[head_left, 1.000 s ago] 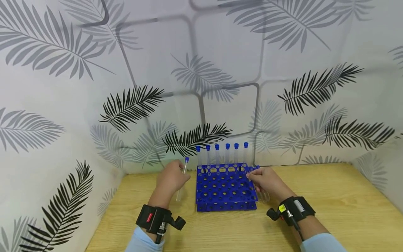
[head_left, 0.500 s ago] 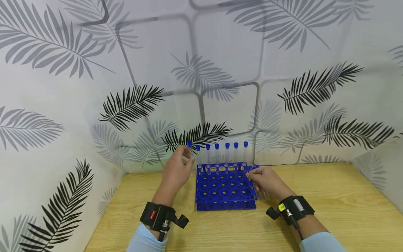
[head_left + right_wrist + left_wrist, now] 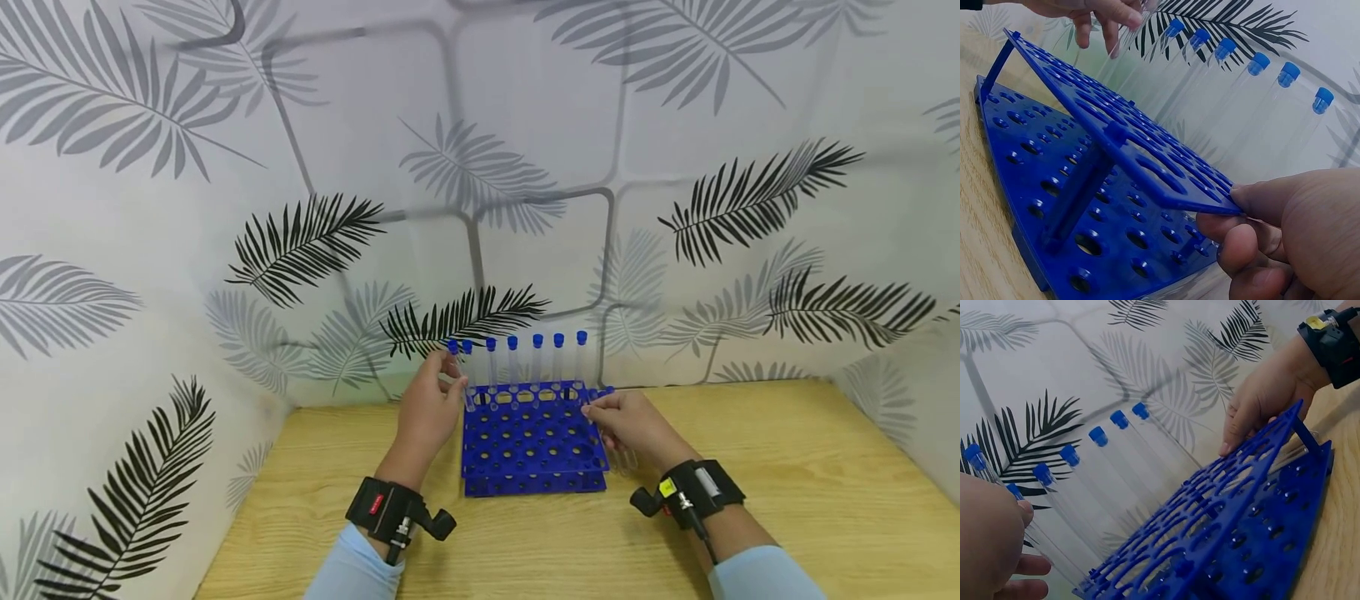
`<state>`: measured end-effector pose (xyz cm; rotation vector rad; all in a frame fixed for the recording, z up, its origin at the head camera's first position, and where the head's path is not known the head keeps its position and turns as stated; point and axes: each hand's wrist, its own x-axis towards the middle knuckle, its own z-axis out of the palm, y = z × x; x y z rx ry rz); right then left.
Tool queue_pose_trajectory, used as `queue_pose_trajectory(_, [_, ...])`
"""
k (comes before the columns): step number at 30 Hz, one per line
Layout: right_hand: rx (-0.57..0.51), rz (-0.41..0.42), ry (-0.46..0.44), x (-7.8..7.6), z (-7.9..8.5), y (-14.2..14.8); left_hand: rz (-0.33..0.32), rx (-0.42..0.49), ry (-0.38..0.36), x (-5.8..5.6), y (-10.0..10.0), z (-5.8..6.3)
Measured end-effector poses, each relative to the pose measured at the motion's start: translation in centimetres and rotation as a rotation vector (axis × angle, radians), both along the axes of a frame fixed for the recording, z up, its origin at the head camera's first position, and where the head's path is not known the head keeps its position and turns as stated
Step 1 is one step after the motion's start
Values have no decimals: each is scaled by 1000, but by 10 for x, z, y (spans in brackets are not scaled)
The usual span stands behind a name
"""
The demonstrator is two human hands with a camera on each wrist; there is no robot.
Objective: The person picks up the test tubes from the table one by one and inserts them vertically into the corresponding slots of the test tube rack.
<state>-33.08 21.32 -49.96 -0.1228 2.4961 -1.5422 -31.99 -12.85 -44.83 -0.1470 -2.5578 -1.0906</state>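
Note:
My left hand [image 3: 427, 408] holds a clear test tube with a blue cap [image 3: 452, 347], at the back left corner of the blue test tube rack [image 3: 531, 437]. The tube leans slightly beside the leftmost tube of the row; my fingers hide much of it, and I cannot tell whether its lower end is in a hole. Several blue-capped test tubes [image 3: 1100, 437] stand along the rack's back row. With thumb and fingers, my right hand [image 3: 633, 423] pinches the right edge of the rack's top plate, as the right wrist view shows.
More clear tubes [image 3: 626, 458] lie on the wooden table [image 3: 540, 542] right of the rack, partly under my right hand, with blue caps [image 3: 606, 391] behind it. A wall with leaf-patterned covering [image 3: 525, 83] rises close behind the rack.
My left hand has lifted the tube from beside the rack and brought it up and right to the back left corner. The right hand keeps its grip on the rack. The view shifts slightly.

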Motion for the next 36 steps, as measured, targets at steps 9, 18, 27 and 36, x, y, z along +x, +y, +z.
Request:
queue_pose_trajectory(9, [-2,-1,-2,3,4,-1,-17,-64,-26,-4,1,-11])
queue_pose_trajectory(18, [-11,1,-5,2,2,-1,-19,-127,-54,-4,2,-15])
queue_pose_trajectory(27, [-2,3,6,1,3,-1,-35,-135,-63,-2,2,-16])
queue_pose_trajectory(36, [-1,-14,-11,0,1,-1,-29,-121,-95,-6,-2,-19])
